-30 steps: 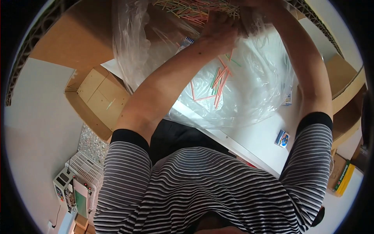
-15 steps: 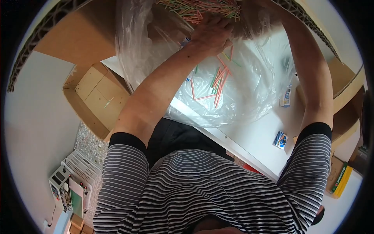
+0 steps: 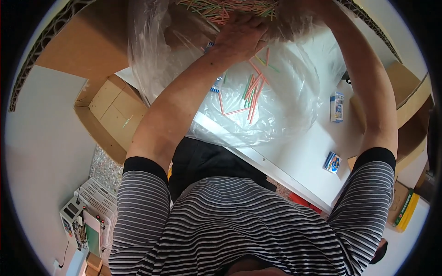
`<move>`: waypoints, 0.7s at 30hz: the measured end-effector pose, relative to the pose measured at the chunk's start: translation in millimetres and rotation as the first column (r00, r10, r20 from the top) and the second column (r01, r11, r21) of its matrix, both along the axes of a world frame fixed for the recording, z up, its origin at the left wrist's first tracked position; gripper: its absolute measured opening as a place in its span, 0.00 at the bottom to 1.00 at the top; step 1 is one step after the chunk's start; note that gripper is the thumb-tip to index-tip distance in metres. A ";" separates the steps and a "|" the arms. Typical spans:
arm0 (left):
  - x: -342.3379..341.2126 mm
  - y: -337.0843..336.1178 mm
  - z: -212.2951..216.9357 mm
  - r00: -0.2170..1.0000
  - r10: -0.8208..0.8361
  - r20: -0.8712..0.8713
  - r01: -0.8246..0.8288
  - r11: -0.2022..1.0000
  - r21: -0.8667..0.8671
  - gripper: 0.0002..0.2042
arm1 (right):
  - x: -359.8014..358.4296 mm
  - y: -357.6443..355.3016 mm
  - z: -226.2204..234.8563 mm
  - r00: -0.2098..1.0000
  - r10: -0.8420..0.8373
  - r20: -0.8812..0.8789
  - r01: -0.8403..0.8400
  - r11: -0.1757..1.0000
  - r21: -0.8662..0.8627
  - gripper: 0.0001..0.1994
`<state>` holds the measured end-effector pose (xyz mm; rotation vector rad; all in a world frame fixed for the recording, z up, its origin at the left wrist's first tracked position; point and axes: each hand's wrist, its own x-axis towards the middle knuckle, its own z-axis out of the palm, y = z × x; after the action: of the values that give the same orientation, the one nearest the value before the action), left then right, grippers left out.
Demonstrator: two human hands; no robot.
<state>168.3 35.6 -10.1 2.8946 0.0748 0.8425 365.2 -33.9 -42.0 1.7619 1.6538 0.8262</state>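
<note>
Clear bag (image 3: 290,101): thin, crinkled film over the smooth white table (image 3: 299,170). On its near part, loose sticks (image 3: 254,102), slim, straight, pink and green. Farther along the bag, left hand (image 3: 241,34) at the stick pile (image 3: 221,11), fingers bent, grip uncertain. Right hand (image 3: 301,8) at the bag's far right, fingers too dim to tell. Probably best: light, level pressure (slim sticks may snap).

With both hands (image 3: 241,37) at the top, beside coloured sticks (image 3: 225,8), over a clear bag (image 3: 292,103) on the white tabletop (image 3: 297,158).
</note>
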 end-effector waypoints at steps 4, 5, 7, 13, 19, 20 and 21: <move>-2.6 -0.1 -1.5 1.000 -0.010 -0.013 0.010 1.000 0.028 0.15 | 0.9 -5.9 1.8 0.998 0.009 0.060 -0.006 0.999 -0.041 0.26; -3.7 -0.4 -1.6 1.000 -0.011 -0.013 0.012 0.999 0.036 0.14 | 0.2 -7.1 2.4 0.997 0.011 0.075 -0.007 0.999 -0.051 0.26; -8.2 -1.3 0.6 0.995 -0.050 0.083 0.045 0.997 0.060 0.13 | 1.5 -11.9 3.4 0.994 0.011 0.105 -0.004 0.997 -0.073 0.26; -21.7 2.6 1.3 0.958 -0.184 0.222 0.178 0.983 0.046 0.09 | 8.5 -19.0 9.2 0.979 0.030 0.199 -0.005 0.992 -0.126 0.26; -32.1 -1.5 1.3 0.919 -0.279 0.277 0.304 0.952 -0.048 0.04 | 13.9 -23.7 17.0 0.955 0.058 0.290 -0.006 0.984 -0.179 0.25; -31.7 -2.0 -1.0 0.912 -0.299 0.281 0.335 0.938 -0.087 0.03 | 13.9 -23.2 19.1 0.950 0.064 0.305 -0.006 0.982 -0.189 0.25; -31.8 -1.7 -3.2 0.911 -0.299 0.283 0.334 0.939 -0.085 0.03 | 13.9 -22.5 21.5 0.945 0.070 0.321 -0.006 0.980 -0.199 0.25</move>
<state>136.5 33.9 -13.3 2.5438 -0.3445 1.1019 379.1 -56.4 -20.5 1.3783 1.4949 0.8866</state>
